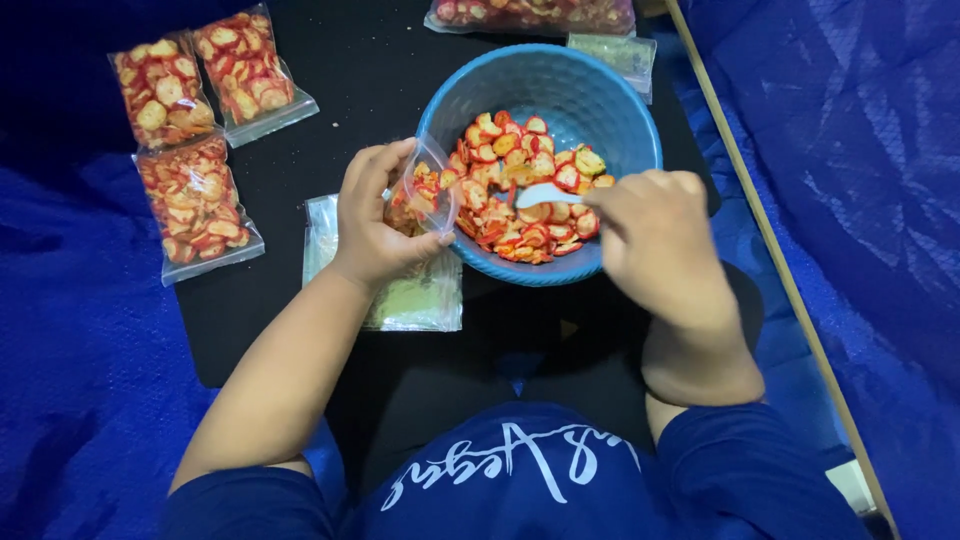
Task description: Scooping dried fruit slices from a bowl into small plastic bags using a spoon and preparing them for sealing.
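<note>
**Chips go from blue bowl to small clear bag**

The left hand [375,215] grips a small clear bag [425,195], fingers and thumb curled around its mouth to hold it open at the near left edge of the blue bowl [590,85]. The bag already holds some red-and-yellow chips and touches the bowl's rim.

The right hand [655,235] is closed around the handle of a white spoon [545,192]. The spoon's head lies on the pile of chips [525,185] inside the bowl, pointing toward the bag. The chips fill the near half of the bowl; the far half shows bare blue.

The bowl stands on a black table [350,70]. Just under the left hand, beside the bowl, lies a stack of flat empty bags [420,295]. To the far left, well apart from the bowl, three filled bags lie on the table: two side by side at the top [160,90] [250,70] and one below them [195,205]. At the top edge, behind the bowl, another filled bag [530,15] is partly cut off, with a small pale bag [615,55] just beside the bowl's far rim.

Blue cloth [850,150] covers the space on both sides of the table. The person wears a dark blue shirt [520,480] with white lettering.
</note>
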